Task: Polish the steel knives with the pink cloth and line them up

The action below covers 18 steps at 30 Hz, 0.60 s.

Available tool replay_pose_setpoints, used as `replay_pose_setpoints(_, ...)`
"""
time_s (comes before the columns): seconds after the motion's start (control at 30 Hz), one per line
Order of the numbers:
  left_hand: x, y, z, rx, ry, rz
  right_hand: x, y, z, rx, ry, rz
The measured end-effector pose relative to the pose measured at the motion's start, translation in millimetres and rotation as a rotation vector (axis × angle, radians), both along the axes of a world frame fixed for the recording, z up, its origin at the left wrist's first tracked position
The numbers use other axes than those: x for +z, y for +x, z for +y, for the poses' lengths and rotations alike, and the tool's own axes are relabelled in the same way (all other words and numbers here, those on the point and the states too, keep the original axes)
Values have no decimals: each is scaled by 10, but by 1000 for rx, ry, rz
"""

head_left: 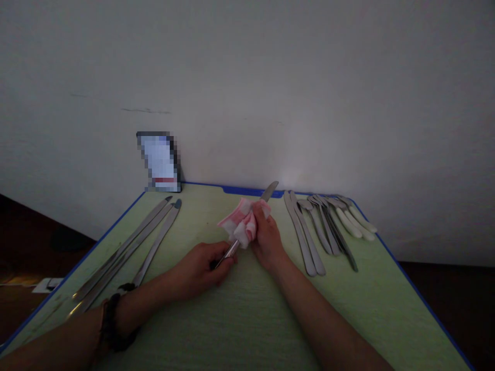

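My left hand is closed around the handle of a table knife, which slants up and away over the middle of the table. A pink and white cloth is wrapped around the knife partway along. Gripping that cloth is my right hand, with its thumb pressed on top. The blade tip sticks out beyond the cloth; the part of the knife inside the cloth is hidden.
Several table knives lie on the left of the green table. To the right are two more knives, several spoons and forks, and white-handled pieces. A phone leans on the wall at the back left.
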State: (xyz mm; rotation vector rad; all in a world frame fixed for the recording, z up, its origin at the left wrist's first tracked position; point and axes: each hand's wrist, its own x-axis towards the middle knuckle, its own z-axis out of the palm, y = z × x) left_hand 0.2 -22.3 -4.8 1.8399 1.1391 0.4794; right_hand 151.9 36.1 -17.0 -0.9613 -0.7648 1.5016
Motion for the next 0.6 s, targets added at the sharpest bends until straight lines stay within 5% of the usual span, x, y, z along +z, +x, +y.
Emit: replay_pose_setpoints(0.6,30,20,1,10,-4,17,-56,17,17,75,70,-72)
